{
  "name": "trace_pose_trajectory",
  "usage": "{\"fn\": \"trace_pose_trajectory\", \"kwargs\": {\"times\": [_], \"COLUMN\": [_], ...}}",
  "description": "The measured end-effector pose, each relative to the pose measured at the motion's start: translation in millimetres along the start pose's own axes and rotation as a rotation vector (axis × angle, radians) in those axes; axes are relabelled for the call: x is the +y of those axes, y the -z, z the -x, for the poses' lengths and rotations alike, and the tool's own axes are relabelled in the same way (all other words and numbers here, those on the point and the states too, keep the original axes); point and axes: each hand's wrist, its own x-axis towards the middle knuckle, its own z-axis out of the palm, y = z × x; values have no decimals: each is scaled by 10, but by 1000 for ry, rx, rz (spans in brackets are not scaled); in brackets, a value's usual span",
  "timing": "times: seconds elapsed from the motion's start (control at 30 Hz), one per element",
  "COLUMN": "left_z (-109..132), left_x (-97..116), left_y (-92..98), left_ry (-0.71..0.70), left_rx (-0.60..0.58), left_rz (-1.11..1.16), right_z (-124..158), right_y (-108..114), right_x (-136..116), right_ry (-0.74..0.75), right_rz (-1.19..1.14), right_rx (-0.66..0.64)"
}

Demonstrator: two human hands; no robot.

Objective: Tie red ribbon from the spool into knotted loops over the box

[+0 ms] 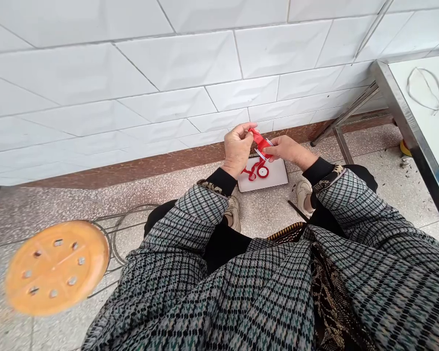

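Observation:
My left hand (238, 148) pinches the loose end of a red ribbon (258, 139) between thumb and fingers. In my right hand (283, 150) is the white-rimmed ribbon spool (262, 154) from which that ribbon runs, held tilted. Below both hands a shallow white box (274, 179) with a dark edge lies on the floor. Inside it are a small roll of red ribbon (263, 172) with a white core and a loose curled length of red ribbon (252, 175). My left hand and forearm overlap the box's left side.
An orange round stool (54, 263) with holes and wire legs stands at the left. On the right is a metal-framed table (395, 92) with a white cord (429, 92) on it. The white tiled wall (190, 63) rises close in front. My shoes flank the box.

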Motion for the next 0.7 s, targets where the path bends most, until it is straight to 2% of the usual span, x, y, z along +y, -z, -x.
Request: {"fn": "trace_pose_trajectory", "kwargs": {"times": [0.13, 0.23, 0.4, 0.57, 0.7], "left_z": [132, 198, 210, 244, 276], "left_x": [-34, -68, -105, -121, -151], "left_y": [-76, -114, -121, -117, -126], "left_ry": [-20, 15, 87, -16, -145], "left_rx": [-16, -38, -17, 10, -9], "left_rz": [-31, -20, -20, -130, -222], "right_z": [-52, -84, -58, 21, 23], "right_y": [-48, -82, -141, -147, -178], "right_x": [21, 37, 19, -30, -2], "right_ry": [-37, -34, -109, -117, -86], "right_rz": [-15, -36, -310, -509, -606], "right_rx": [80, 120, 131, 80, 109]}}
